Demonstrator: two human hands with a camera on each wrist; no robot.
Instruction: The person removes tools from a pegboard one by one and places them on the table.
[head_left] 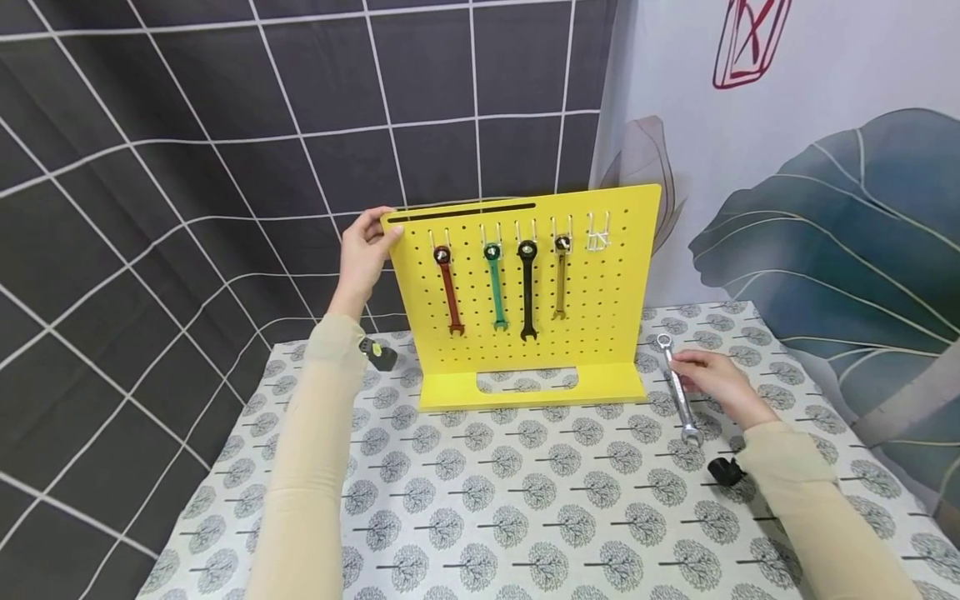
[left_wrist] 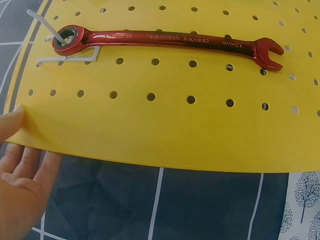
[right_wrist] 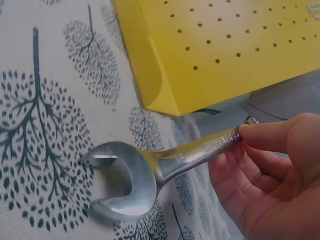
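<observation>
My left hand [head_left: 363, 257] grips the top left corner of a yellow pegboard [head_left: 600, 300], thumb in front and fingers behind. In my right hand [head_left: 716, 382] is a silver combination wrench [head_left: 679, 392], pinched along its shaft right of the board. Its ring end points up and its open end down; that open jaw looms large in the right wrist view. From white hooks on the board hang a red wrench [left_wrist: 170, 40], a green wrench [head_left: 496, 287], a black wrench [head_left: 527, 292] and a gold wrench [head_left: 561, 279], ring ends up.
White hooks [head_left: 597, 233] at the board's upper right carry no wrench. The board's yellow base [head_left: 450, 392] rests on a tree-print tablecloth [head_left: 525, 500]. Behind it hang a dark gridded curtain [head_left: 300, 83] and a pale leaf-patterned backdrop [head_left: 825, 208].
</observation>
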